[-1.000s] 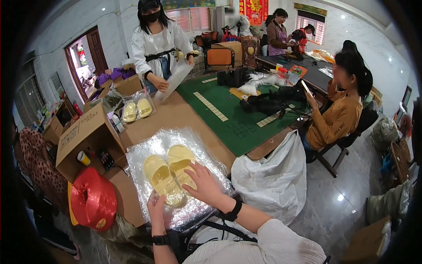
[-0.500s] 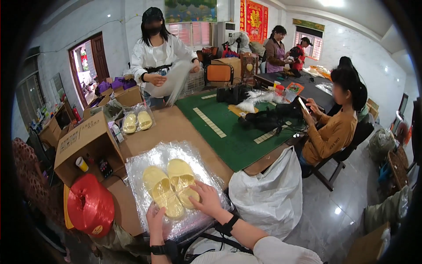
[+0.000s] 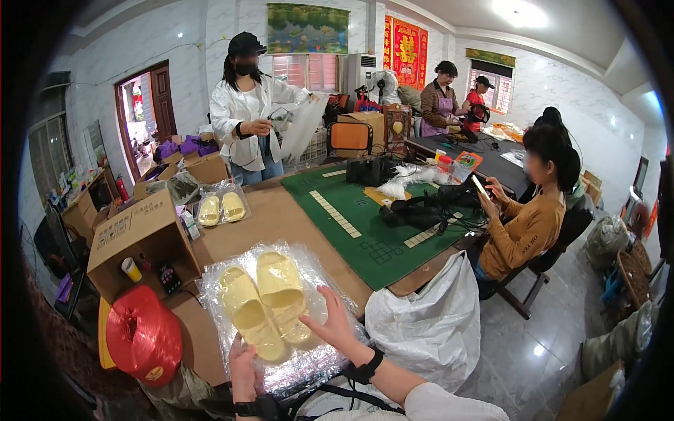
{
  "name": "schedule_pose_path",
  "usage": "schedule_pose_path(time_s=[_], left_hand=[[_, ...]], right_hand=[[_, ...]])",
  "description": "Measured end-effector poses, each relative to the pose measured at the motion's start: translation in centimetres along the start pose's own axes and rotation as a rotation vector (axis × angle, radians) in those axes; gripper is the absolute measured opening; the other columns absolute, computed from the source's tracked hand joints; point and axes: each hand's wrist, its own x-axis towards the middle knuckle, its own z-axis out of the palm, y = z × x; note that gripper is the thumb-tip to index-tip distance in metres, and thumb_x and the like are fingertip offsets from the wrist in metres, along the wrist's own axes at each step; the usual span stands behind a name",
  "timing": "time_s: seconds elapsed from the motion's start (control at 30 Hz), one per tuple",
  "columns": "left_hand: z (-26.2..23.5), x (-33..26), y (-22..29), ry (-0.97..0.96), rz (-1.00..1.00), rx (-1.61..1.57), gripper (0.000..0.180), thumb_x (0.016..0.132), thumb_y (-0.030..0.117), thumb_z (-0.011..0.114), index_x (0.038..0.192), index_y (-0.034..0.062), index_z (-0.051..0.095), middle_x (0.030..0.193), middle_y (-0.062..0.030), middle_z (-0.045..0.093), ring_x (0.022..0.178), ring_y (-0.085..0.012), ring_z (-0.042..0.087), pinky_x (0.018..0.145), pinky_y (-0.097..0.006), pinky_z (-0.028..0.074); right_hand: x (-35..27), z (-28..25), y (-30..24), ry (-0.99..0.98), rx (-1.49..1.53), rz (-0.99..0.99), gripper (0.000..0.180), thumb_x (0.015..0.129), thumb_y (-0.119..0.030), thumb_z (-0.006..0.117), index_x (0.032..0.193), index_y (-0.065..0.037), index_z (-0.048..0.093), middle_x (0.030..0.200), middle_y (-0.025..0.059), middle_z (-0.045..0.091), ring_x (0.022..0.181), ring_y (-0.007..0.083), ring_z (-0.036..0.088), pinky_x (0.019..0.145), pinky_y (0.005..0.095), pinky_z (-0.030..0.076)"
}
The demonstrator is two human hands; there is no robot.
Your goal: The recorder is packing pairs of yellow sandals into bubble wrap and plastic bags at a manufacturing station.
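Observation:
A pair of pale yellow slippers (image 3: 265,303) lies side by side inside a clear plastic bag (image 3: 232,272) on the brown table (image 3: 281,221) in front of me. My left hand (image 3: 243,359) grips the bag's near edge under the left slipper. My right hand (image 3: 332,324) rests flat on the bag beside the right slipper's heel, fingers apart. A black band sits on each wrist.
A second bagged yellow pair (image 3: 221,208) lies farther back. An open cardboard box (image 3: 137,242) and a red twine spool (image 3: 144,335) stand at left, a white sack (image 3: 428,326) at right. A green mat (image 3: 358,217) covers the table's right. A standing person (image 3: 249,116) holds a bag; another sits with a phone (image 3: 526,217).
The view has lifted a little. My right hand slid from on top of the slippers to their right side. The standing person raised a clear bag.

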Motion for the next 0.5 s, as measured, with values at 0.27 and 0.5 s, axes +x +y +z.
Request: schedule_pose_path(time_s=[0.27,0.5], left_hand=[[-1.7,1.2,-1.9,-0.058,0.046,-0.092,0.063,0.089,-0.006,0.054,0.149,-0.0008,0.035,0.119,-0.0128,0.065,0.104,-0.0202,0.064,0.091,-0.031,0.051],[-0.7,0.9,-1.5,-0.008,0.094,0.022,0.063,0.09,-0.002,0.057,0.147,-0.008,0.033,0.118,-0.0134,0.064,0.103,-0.0179,0.063,0.091,-0.028,0.049]], right_hand=[[-0.2,3.1,5.1,-0.321,0.43,0.43,0.062,0.085,-0.037,0.075,0.125,0.007,0.055,0.117,0.0183,0.065,0.096,0.0226,0.066,0.081,0.0338,0.054],[-0.6,3.1,5.6,-0.381,0.888,0.641,0.039,0.093,-0.028,0.069,0.117,0.001,0.061,0.096,0.0032,0.068,0.082,0.0097,0.063,0.069,0.0257,0.051]])
